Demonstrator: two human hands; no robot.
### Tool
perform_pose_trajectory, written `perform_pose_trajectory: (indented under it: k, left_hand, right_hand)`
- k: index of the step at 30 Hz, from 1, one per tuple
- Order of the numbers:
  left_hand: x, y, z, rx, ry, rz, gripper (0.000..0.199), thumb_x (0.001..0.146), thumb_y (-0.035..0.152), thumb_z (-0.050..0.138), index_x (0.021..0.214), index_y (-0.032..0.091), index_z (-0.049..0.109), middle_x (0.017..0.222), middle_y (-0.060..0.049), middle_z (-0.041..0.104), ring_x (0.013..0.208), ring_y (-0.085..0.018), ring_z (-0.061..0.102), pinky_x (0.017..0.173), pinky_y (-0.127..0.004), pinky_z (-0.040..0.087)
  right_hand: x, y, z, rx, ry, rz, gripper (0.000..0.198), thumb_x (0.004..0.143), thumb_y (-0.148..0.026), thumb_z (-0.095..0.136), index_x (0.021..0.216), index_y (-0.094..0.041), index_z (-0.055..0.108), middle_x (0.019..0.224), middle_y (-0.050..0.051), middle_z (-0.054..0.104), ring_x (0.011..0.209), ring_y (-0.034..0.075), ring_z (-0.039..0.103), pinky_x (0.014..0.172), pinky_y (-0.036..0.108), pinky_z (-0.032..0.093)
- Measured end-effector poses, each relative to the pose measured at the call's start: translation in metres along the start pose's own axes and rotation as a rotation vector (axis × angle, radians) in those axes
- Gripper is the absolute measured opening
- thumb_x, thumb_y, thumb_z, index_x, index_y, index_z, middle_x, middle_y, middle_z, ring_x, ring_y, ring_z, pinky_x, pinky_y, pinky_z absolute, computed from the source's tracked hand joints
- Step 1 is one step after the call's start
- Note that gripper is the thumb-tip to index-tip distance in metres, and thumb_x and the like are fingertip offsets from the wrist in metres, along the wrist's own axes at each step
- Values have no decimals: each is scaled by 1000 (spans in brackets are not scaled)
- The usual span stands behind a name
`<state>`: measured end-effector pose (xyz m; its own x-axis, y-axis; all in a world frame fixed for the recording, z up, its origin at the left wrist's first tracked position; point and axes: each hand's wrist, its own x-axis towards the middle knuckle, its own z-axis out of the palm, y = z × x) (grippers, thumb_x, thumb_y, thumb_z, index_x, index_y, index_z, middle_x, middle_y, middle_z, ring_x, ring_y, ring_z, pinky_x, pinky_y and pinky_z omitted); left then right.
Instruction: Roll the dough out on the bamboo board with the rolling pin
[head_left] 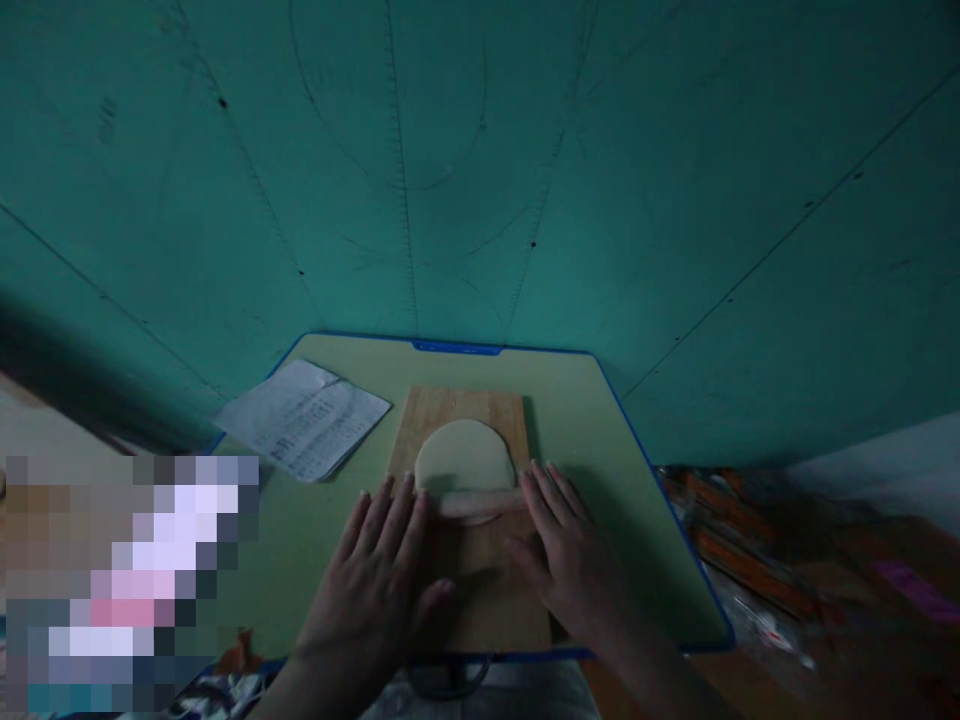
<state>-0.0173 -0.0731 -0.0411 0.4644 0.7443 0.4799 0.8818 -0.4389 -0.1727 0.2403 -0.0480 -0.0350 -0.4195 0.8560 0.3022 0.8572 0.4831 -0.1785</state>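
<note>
A flat, pale sheet of dough [465,455] lies on a wooden board [487,615], its far edge rounded. A light-coloured rolling pin [476,503] rests crosswise over the dough's near part. My left hand [382,565] lies flat at the pin's left end, with its fingers stretched forward and its thumb out to the side. At the other end, my right hand [566,550] also lies with straight fingers over the pin. Both palms face down, and the hands cover the two ends of the pin.
The board stands on a pale green table [600,440] with a blue rim. A printed paper sheet [304,420] lies at the table's back left. Behind rises a green wall [465,180]. Plastic-wrapped orange items [750,570] are to the right, below the table. The lower left is blurred out.
</note>
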Motion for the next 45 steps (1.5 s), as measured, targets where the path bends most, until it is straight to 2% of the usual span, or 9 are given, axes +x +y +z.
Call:
perform_pose_trajectory:
  k: [5, 13, 19, 24, 31, 35, 40, 42, 45]
  left_hand:
    - [18, -11, 9, -73, -52, -36, 89, 94, 68, 31, 156, 5, 22, 156, -24, 39, 149, -39, 28, 115, -55, 31]
    - [66, -31, 26, -88, -199, -121, 91, 91, 76, 31, 140, 3, 52, 144, -28, 53, 138, -44, 44, 109, -58, 38]
    - [43, 2, 8, -122, -171, -30, 78, 90, 68, 46, 141, 9, 51, 145, -23, 53, 137, -39, 47, 113, -55, 36]
    - [13, 28, 1, -68, -81, -2, 89, 86, 73, 45, 142, 4, 48, 144, -26, 53, 137, -43, 45, 113, -58, 31]
    - [36, 13, 10, -183, -85, 41, 119, 76, 93, 24, 148, 0, 39, 151, -29, 43, 146, -44, 30, 118, -58, 24]
    - [73, -7, 28, -241, -142, -10, 112, 79, 91, 23, 149, 6, 41, 149, -25, 48, 143, -42, 37, 118, -56, 25]
    - [117, -30, 44, -278, -305, -62, 87, 91, 77, 31, 144, 10, 50, 146, -20, 54, 140, -39, 43, 114, -54, 34]
    - [120, -29, 40, -251, -316, -81, 82, 93, 73, 33, 144, 11, 50, 146, -19, 54, 140, -38, 43, 113, -54, 35]
    - [98, -16, 27, -205, -258, -87, 86, 93, 74, 33, 143, 6, 50, 146, -23, 53, 140, -40, 43, 114, -54, 34]
  right_hand:
    - [20, 5, 3, -13, -49, 20, 77, 99, -59, 40, 157, -10, 28, 156, 17, 42, 148, 34, 31, 116, 55, 36]
    - [76, 4, -5, -95, -134, 73, 66, 102, -54, 37, 142, -4, 51, 149, 23, 50, 141, 36, 42, 119, 56, 27]
    - [43, -24, -1, -57, -101, -63, 63, 101, -42, 42, 151, -4, 40, 156, 20, 41, 146, 31, 36, 121, 53, 28]
    - [6, -42, 1, -71, -64, -68, 60, 98, -32, 45, 151, -5, 40, 157, 17, 40, 146, 31, 34, 122, 51, 28]
    - [41, -30, 5, -53, -135, -112, 70, 93, -42, 54, 149, -2, 42, 155, 22, 40, 145, 35, 36, 121, 51, 29]
    - [85, -13, 5, -55, -170, -128, 64, 99, -43, 43, 149, -3, 42, 156, 20, 41, 147, 31, 34, 122, 49, 26]
    - [129, 3, 7, -91, -253, -120, 55, 104, -41, 33, 146, -9, 49, 157, 18, 40, 149, 30, 31, 123, 49, 20]
    - [130, 2, 8, -101, -212, -95, 54, 104, -39, 35, 147, -8, 48, 156, 20, 40, 149, 30, 31, 123, 50, 19]
    - [103, -6, 6, -82, -121, -94, 58, 102, -40, 38, 148, -6, 45, 156, 20, 41, 149, 32, 29, 124, 52, 17]
